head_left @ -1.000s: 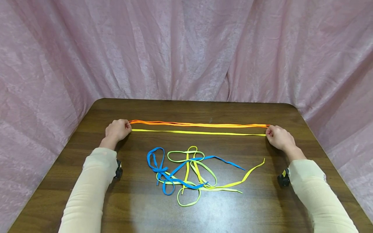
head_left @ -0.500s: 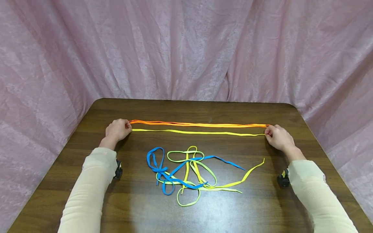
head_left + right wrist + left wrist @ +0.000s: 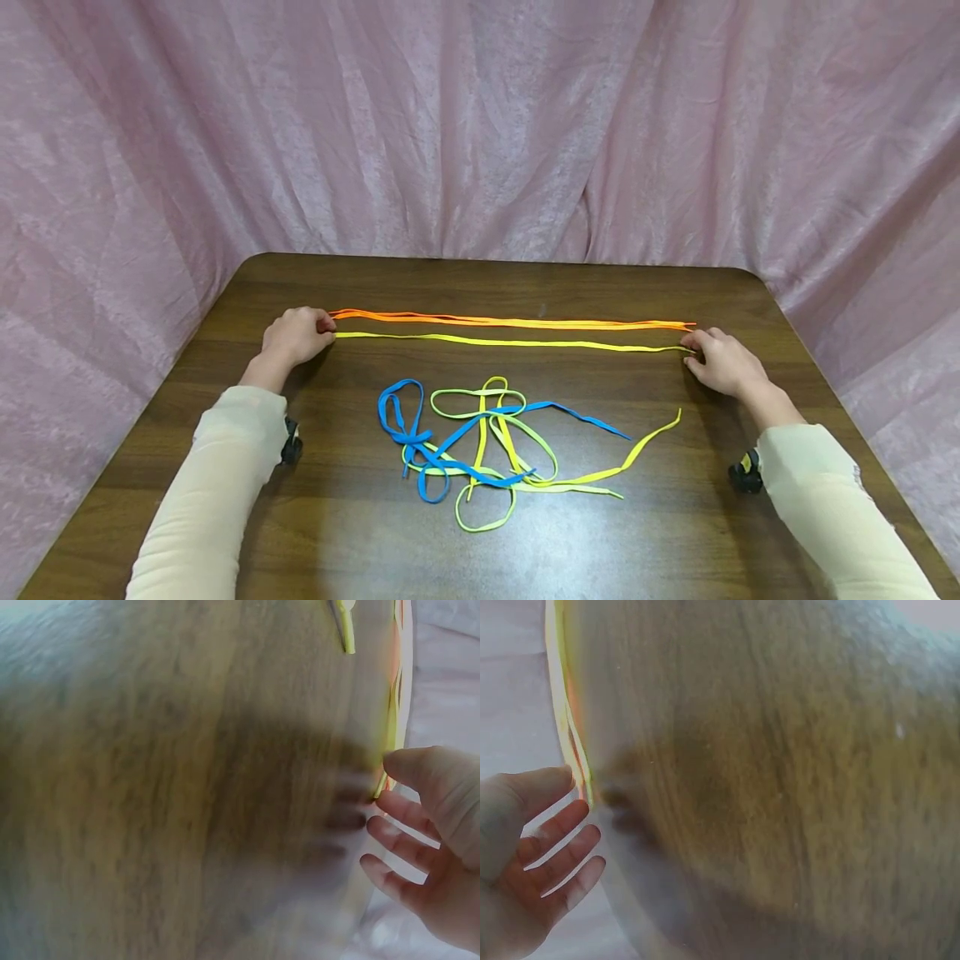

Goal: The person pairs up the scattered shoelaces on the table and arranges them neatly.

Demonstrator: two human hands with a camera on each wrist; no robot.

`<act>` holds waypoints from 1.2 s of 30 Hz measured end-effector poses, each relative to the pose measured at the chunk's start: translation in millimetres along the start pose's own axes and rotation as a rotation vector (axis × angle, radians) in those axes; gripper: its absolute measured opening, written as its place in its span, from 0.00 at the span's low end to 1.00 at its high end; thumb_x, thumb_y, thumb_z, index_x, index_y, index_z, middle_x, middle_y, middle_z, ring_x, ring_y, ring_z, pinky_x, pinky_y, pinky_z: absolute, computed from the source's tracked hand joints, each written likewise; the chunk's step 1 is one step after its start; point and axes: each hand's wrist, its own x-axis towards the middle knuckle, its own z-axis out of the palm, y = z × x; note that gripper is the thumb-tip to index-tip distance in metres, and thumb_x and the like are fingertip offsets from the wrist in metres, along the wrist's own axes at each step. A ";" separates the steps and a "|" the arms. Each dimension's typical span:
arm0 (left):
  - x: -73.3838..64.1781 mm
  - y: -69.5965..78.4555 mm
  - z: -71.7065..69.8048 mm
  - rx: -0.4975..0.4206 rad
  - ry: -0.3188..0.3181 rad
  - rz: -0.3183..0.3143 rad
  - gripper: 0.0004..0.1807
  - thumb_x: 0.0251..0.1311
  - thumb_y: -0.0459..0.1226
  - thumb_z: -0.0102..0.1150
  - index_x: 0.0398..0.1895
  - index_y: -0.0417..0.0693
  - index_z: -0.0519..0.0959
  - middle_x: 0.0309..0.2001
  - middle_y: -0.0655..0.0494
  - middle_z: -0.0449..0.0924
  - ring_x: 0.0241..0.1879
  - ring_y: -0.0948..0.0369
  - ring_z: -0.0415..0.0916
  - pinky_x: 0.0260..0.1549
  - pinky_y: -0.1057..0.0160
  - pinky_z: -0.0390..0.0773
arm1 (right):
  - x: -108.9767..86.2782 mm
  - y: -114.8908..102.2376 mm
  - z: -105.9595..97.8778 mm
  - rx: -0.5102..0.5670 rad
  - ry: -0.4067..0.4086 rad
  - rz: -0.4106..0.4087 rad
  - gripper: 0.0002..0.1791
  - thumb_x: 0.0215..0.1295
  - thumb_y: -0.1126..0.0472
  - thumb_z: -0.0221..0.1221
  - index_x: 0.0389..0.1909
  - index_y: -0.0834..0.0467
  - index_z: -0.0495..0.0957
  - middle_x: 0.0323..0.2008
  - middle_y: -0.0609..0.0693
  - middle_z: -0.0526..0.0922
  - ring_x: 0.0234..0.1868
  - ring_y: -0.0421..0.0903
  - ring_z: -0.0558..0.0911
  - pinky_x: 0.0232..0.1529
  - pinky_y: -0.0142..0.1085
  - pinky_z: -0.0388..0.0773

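Running side to side across the far part of the table [image 3: 637, 546] in the head view, the yellow lace [image 3: 510, 342] has its left end at the left hand [image 3: 296, 335] and its right end at the right hand [image 3: 723, 363]. The orange strands [image 3: 525, 322] lie just beyond it, nearly parallel and apart from it along the middle. Nearer the person, the blue lace [image 3: 408, 437], green lace [image 3: 581, 489] and second yellow lace [image 3: 634, 454] overlap in loose loops. Cream sleeves [image 3: 195, 500] cover both forearms. A pink curtain [image 3: 480, 125] hangs behind the table.

In the left wrist view, the grip is released: the thumb and fingers are extended, with gaps between them. The ends of the yellow lace and orange strands lie by the thumb and index fingertips; whether the fingertips touch them cannot be told.

In the right wrist view, the grip is likewise released, fingers spread and slightly bent. The strand ends are located at the gap between thumb and index finger. A yellow tip [image 3: 347, 637] projects from the top edge, over the table surface.
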 end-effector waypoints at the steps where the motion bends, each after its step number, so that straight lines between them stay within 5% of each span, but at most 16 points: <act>1: -1.2 0.8 -1.2 0.001 0.000 0.005 0.09 0.56 0.41 0.58 0.39 0.48 0.79 0.41 0.47 0.79 0.42 0.46 0.75 0.33 0.46 0.71 | -1.3 -1.1 -0.9 -0.005 -0.009 -0.003 0.16 0.57 0.62 0.57 0.47 0.62 0.74 0.38 0.61 0.74 0.38 0.60 0.76 0.35 0.54 0.72; 11: -10.7 13.9 -10.2 0.013 -0.006 0.090 0.14 0.56 0.40 0.58 0.45 0.46 0.79 0.49 0.43 0.77 0.47 0.43 0.73 0.39 0.42 0.71 | -15.6 -12.9 -7.1 -0.062 0.023 -0.105 0.21 0.56 0.63 0.60 0.52 0.61 0.72 0.46 0.66 0.74 0.44 0.67 0.74 0.37 0.59 0.71; 23: -22.7 41.9 -8.1 0.067 0.039 0.257 0.15 0.55 0.41 0.61 0.46 0.48 0.80 0.50 0.47 0.76 0.48 0.45 0.74 0.41 0.43 0.73 | -33.3 -27.1 2.9 -0.019 0.175 -0.384 0.22 0.48 0.68 0.64 0.48 0.61 0.76 0.44 0.58 0.78 0.45 0.58 0.77 0.43 0.52 0.72; 36: -38.5 90.4 -1.4 0.140 0.107 0.481 0.18 0.51 0.44 0.65 0.46 0.49 0.80 0.47 0.52 0.76 0.43 0.51 0.75 0.31 0.52 0.76 | -57.2 -46.3 15.4 -0.023 0.124 -0.506 0.23 0.44 0.62 0.68 0.46 0.55 0.78 0.45 0.48 0.78 0.46 0.46 0.76 0.44 0.41 0.73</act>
